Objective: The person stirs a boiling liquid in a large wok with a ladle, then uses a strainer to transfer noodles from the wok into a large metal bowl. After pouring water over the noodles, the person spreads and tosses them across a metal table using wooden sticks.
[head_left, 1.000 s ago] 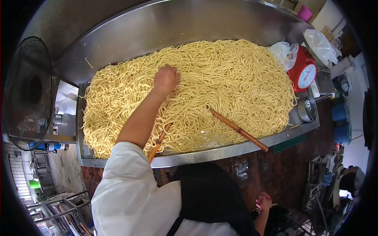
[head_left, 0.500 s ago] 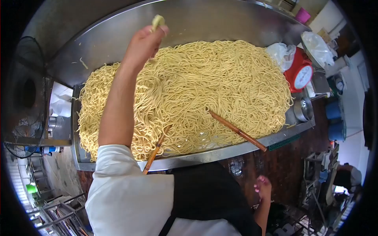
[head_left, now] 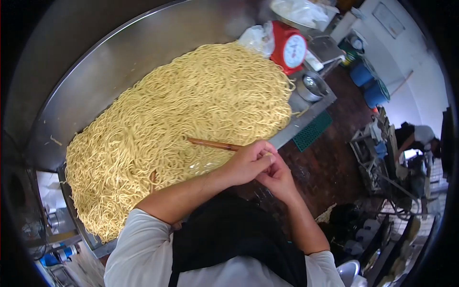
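My left hand (head_left: pixel 249 163) and my right hand (head_left: pixel 279 181) meet in front of the table's near edge, fingers pinched and touching. A small yellowish bit, seemingly noodle (head_left: pixel 268 154), peeks out between the fingertips; most of it is hidden. Behind them, a broad heap of yellow noodles (head_left: pixel 191 95) covers the metal table. One wooden stick (head_left: pixel 213 143) leans out of the heap, its near end behind my left hand. Of a second stick (head_left: pixel 153 177), only a short piece shows above my left forearm.
A red dial scale (head_left: pixel 289 50) stands past the heap's right end, beside a plastic bag (head_left: pixel 258 39). A metal bowl (head_left: pixel 311 87) sits on the table corner. A green mat (head_left: pixel 313 131) lies below. Blue bins (head_left: pixel 375 91) and a bending person (head_left: pixel 420 136) are at the right.
My left hand has come down from above the heap, where it held up a pale yellow piece, to meet my right hand. My right hand has risen. The view has turned to the right.
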